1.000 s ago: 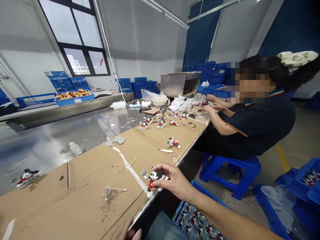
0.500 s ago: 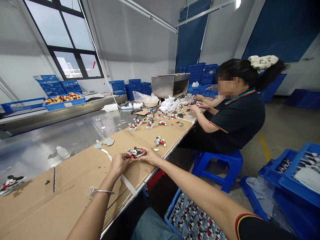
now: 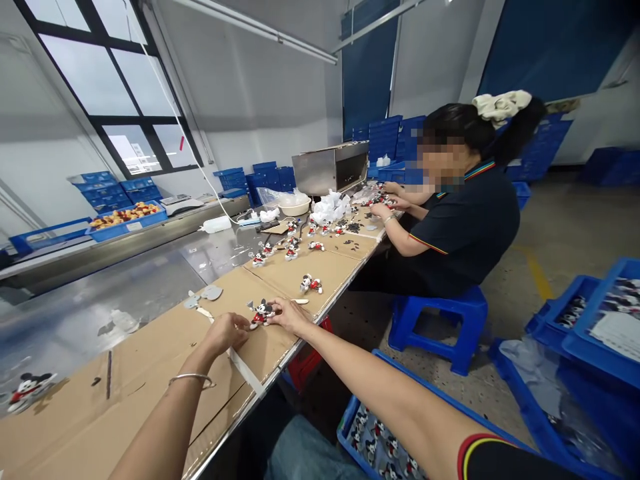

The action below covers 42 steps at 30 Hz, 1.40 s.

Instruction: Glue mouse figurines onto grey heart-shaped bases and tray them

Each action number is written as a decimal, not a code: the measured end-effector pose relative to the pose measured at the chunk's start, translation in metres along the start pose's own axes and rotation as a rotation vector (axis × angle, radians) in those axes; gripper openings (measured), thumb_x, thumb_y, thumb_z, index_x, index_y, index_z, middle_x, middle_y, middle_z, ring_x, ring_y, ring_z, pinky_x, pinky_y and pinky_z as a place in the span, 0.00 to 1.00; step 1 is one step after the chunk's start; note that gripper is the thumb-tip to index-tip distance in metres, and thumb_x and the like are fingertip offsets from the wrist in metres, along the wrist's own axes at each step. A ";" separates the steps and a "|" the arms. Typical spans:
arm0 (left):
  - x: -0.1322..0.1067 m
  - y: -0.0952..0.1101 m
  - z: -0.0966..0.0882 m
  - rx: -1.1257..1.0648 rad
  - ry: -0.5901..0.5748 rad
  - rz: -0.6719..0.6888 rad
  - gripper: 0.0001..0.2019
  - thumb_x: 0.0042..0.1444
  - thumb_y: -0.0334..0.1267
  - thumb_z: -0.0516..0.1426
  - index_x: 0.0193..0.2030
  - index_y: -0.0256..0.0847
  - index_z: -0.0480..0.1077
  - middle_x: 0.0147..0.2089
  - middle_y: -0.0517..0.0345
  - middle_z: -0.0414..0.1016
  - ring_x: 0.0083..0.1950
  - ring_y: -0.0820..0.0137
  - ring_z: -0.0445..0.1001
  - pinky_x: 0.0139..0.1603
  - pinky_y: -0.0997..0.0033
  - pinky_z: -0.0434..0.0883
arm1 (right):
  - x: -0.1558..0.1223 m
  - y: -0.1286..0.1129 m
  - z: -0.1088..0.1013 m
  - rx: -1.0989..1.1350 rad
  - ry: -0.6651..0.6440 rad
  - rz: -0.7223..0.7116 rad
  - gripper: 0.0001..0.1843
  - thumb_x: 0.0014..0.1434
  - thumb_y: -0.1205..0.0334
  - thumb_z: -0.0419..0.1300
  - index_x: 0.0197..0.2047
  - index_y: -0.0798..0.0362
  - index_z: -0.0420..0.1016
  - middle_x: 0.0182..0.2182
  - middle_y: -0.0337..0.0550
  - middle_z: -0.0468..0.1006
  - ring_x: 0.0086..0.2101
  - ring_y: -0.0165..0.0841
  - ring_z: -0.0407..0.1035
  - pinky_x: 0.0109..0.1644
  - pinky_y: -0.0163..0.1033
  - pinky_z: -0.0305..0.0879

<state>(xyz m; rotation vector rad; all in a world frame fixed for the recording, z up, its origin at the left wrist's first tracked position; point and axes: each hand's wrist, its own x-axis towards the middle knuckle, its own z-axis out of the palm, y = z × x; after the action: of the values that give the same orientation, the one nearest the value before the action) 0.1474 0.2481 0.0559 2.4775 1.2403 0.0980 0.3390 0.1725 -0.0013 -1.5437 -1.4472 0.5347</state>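
A small Mickey Mouse figurine (image 3: 261, 313), with black ears and a red and white body, is upright just above or on the cardboard in front of me. My right hand (image 3: 293, 317) grips its right side between thumb and fingers. Close by its left foot is my left hand (image 3: 230, 332), fingers curled together; what they pinch, if anything, is hidden, and I cannot tell whether they touch the figurine. Another figurine (image 3: 311, 284) lies on its side beyond my right hand. Flat grey pieces (image 3: 212, 293) lie beyond my left hand.
Several figurines (image 3: 292, 251) stand farther along the cardboard-covered table (image 3: 150, 400). One more figurine (image 3: 31, 390) is at far left. A co-worker (image 3: 465, 220) sits on a blue stool (image 3: 437, 320) at right. A blue crate (image 3: 350, 443) of figurines sits below my right arm.
My left hand has drawn slightly away from the figurine's side, its fingers curling more. The figurine stands more upright in my right hand. The view has shifted a little.
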 end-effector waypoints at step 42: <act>0.031 -0.019 0.020 -0.050 -0.145 0.063 0.10 0.59 0.42 0.58 0.39 0.35 0.71 0.38 0.57 0.74 0.38 0.68 0.74 0.40 0.63 0.73 | 0.009 0.011 0.001 -0.013 -0.089 -0.057 0.32 0.48 0.66 0.67 0.57 0.45 0.68 0.41 0.39 0.82 0.52 0.40 0.69 0.58 0.47 0.57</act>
<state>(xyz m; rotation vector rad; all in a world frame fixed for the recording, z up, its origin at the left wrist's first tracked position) 0.1567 0.2768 0.0276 2.4332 1.0878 -0.0333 0.3457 0.1827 -0.0090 -1.5002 -1.5603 0.5679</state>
